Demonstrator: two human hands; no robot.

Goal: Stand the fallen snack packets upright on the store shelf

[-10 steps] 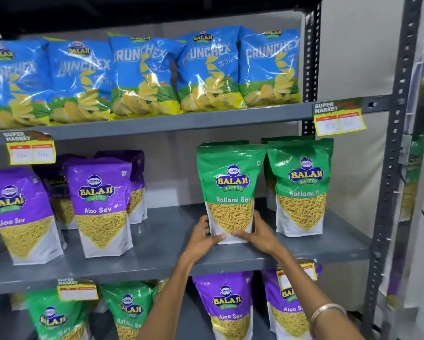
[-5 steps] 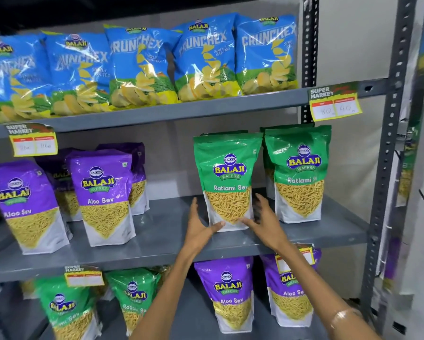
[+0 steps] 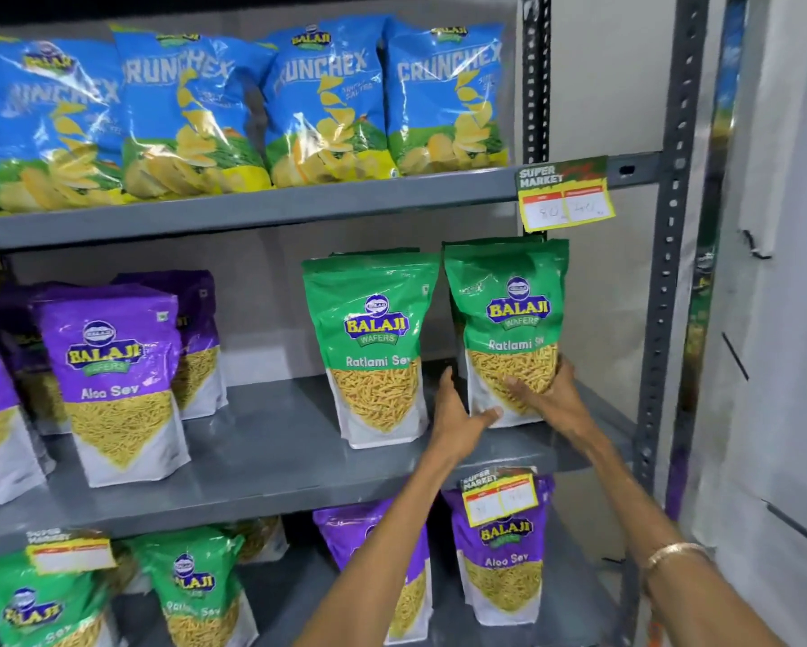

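Two green Ratlami Sev packets stand upright on the grey middle shelf (image 3: 261, 455). My hands hold the right green packet (image 3: 509, 319) at its base: my left hand (image 3: 460, 420) grips its lower left corner, and my right hand (image 3: 544, 396) wraps its lower right side. The left green packet (image 3: 375, 343) stands free beside it, untouched. Purple Aloo Sev packets (image 3: 116, 380) stand upright at the shelf's left.
Blue Crunchex chip bags (image 3: 326, 105) line the top shelf. Green and purple packets (image 3: 504, 553) fill the bottom shelf. Yellow price tags (image 3: 565, 198) hang from the shelf edges. A perforated grey upright (image 3: 667, 273) bounds the shelf on the right, with a wall beyond.
Both hands left the left green packet and moved right onto the right green packet's base. The camera view shifted right and closer.
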